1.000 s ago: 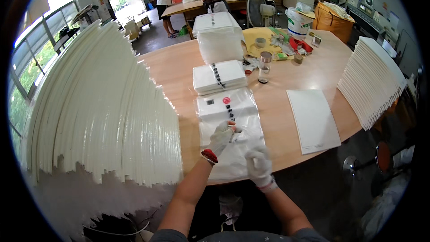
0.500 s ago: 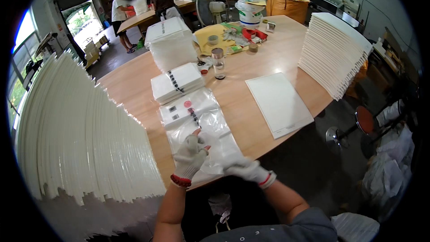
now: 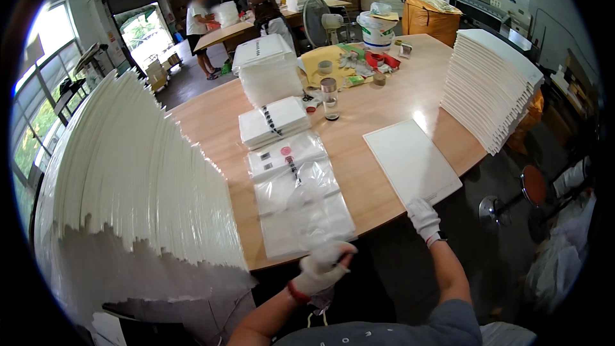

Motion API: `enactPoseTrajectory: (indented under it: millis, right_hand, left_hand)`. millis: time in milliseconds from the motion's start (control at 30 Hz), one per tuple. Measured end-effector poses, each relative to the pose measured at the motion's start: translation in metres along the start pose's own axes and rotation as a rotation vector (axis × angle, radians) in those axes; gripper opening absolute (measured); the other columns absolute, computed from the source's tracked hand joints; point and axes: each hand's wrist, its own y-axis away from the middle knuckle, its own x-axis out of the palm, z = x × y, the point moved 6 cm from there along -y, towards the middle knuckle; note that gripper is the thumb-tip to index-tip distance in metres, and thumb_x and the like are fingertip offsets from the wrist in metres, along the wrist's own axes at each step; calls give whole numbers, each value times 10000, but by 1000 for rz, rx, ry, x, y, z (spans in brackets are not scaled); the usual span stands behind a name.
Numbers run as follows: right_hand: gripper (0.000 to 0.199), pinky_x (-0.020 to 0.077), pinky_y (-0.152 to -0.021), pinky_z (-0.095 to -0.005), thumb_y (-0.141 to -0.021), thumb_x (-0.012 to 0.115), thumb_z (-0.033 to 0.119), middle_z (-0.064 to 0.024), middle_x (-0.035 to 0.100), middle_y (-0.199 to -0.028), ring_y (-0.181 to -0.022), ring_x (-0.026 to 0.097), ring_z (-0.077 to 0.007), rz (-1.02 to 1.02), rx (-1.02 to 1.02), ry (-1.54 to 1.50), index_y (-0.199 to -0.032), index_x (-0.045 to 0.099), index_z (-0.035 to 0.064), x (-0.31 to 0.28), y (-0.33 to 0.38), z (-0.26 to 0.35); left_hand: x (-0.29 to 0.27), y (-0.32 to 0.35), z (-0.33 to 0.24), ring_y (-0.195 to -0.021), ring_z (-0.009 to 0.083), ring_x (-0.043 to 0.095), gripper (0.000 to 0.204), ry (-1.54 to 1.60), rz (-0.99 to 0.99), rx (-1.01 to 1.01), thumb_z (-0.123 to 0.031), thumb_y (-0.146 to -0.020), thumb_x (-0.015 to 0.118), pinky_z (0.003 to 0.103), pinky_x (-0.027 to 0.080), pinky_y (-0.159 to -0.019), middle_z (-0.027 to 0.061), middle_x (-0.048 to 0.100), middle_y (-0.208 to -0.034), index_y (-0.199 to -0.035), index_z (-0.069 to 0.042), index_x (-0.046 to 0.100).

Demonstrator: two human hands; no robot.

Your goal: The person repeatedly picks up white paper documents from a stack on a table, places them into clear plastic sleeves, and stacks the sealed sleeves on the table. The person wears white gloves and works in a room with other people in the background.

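Both hands wear white knitted gloves. My left hand [image 3: 320, 269], smeared by motion, is over the near table edge, by the bottom of a clear plastic bag stack [image 3: 304, 221]; whether its fingers hold anything does not show. My right hand [image 3: 424, 219] reaches to the near corner of a flat white pad [image 3: 413, 160], its fingers stretched over that edge and its thumb hidden. The pad lies on the table. Beyond the bags sits a white packaged bundle [image 3: 275, 122], with a taller stack of wrapped white packs [image 3: 269, 71] behind it.
A huge stack of white sheets [image 3: 141, 179] rises at my left. Another white stack [image 3: 490, 87] stands at the table's right edge. A glass bottle [image 3: 330, 99], tape rolls, a bucket [image 3: 376, 29] and a fan [image 3: 317, 21] are farther back. Two people work at another table.
My right hand has moved from the bags' near edge to the pad at the right. My left hand has come off the bags toward me. The whole view has shifted slightly.
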Motion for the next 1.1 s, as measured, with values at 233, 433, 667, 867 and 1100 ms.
enactPoseTrajectory:
  millis: [233,433,667,867,1100]
  right_hand:
    - [129,440,-525,-423,-808,536,185,-125,596,-756,-620,555,-319,39,-68,-104,-815,618,85,-60,-11,90]
    - [151,460,-841,-378,-833,568,130,-67,639,-909,-900,589,-232,169,401,-931,-924,627,25,-46,64,32]
    - [451,459,-835,-343,-904,527,265,-118,582,-1048,-938,561,-194,-16,913,-1714,-1242,432,-18,-12,95,135]
    - [352,475,-796,-301,-866,572,138,-111,591,-1053,-938,571,-177,-89,745,-1400,-1155,490,-45,-4,66,145]
    - [297,509,-675,-310,-746,607,3,-155,612,-963,-777,628,-257,32,-26,-601,-1042,589,28,-109,24,173]
  left_hand:
    - [156,15,111,-1072,239,504,408,1605,88,-977,-313,-935,468,371,393,-965,115,486,-1216,-1245,-54,413]
    - [133,38,103,-999,221,517,522,1072,260,-945,-111,-748,553,359,431,-881,106,538,-1081,-1237,10,416]
    - [130,69,57,-1243,418,315,714,-604,238,-232,-287,-714,599,538,276,-973,271,434,-1198,-1258,59,292]
    - [67,31,8,-1188,455,332,718,-522,274,-258,-295,-664,639,554,193,-1030,306,366,-1257,-1265,32,419]
    - [-93,-11,140,-1252,377,315,680,-165,-193,-662,-250,-748,603,486,255,-1033,240,296,-1368,-1316,0,323]
